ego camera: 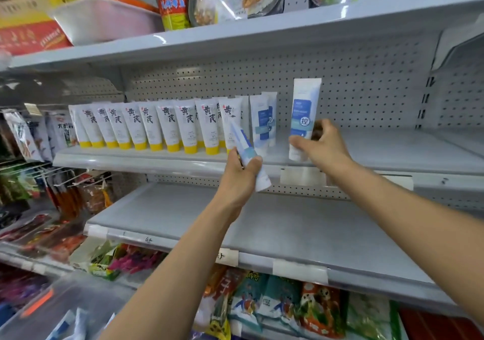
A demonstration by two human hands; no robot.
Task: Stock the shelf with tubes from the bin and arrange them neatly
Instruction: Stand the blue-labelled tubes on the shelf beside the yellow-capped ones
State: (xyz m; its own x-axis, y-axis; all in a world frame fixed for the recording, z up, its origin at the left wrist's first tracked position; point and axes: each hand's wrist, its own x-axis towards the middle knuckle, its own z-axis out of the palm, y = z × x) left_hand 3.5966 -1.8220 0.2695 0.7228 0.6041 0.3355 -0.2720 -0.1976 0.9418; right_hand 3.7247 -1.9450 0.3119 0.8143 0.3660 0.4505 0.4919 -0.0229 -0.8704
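Note:
My right hand [322, 147] grips a white-and-blue tube [303, 109] near its cap end, holding it upright over the middle shelf [392, 153]. My left hand [242, 174] grips a second white-and-blue tube [248, 151], tilted, in front of the shelf edge. Two matching blue tubes [263, 122] stand on the shelf between my hands. Left of them runs a row of several white tubes with yellow caps [146, 126]. The bin [39, 311], a clear container at the lower left, is blurred; pale tubes show inside.
The middle shelf stretches bare to the right of my right hand. Below it lies a bare grey shelf [262, 224]. Snack bags [275, 305] fill the bottom shelf, packets hang at left, and a white tray [104, 17] and food packs sit on the top shelf.

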